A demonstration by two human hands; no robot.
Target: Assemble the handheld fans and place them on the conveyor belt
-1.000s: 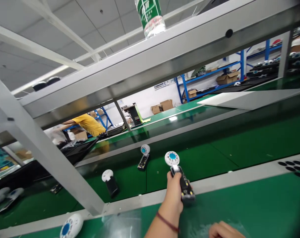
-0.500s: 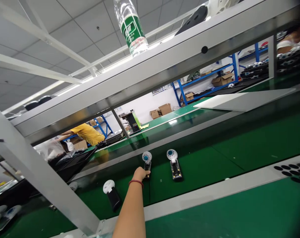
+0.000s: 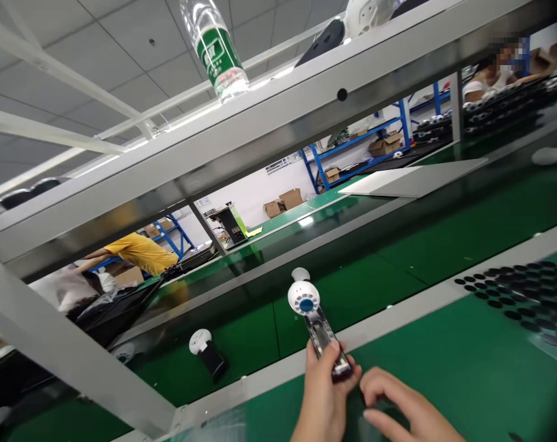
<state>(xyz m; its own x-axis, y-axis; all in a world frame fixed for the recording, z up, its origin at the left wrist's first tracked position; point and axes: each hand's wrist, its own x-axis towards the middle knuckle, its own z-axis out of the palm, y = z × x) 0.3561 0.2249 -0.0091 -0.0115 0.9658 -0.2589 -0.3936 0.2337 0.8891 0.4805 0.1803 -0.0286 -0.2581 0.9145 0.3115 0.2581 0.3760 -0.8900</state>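
Factory assembly hall, electronics line. Evidence: long green conveyor belt (image 3: 389, 288) with grey metal side rails (image 3: 398, 316); green work mat (image 3: 467, 374) at the near station; aluminium overhead rack (image 3: 269, 132) carrying a water bottle (image 3: 214, 49); half-built handheld fan units (image 3: 207, 350) lying on the belt; blue steel shelving (image 3: 352, 150) stacked with cardboard cartons (image 3: 285, 201); co-worker in a yellow shirt (image 3: 137, 253) at a neighbouring station; suspended tile ceiling (image 3: 98, 55).
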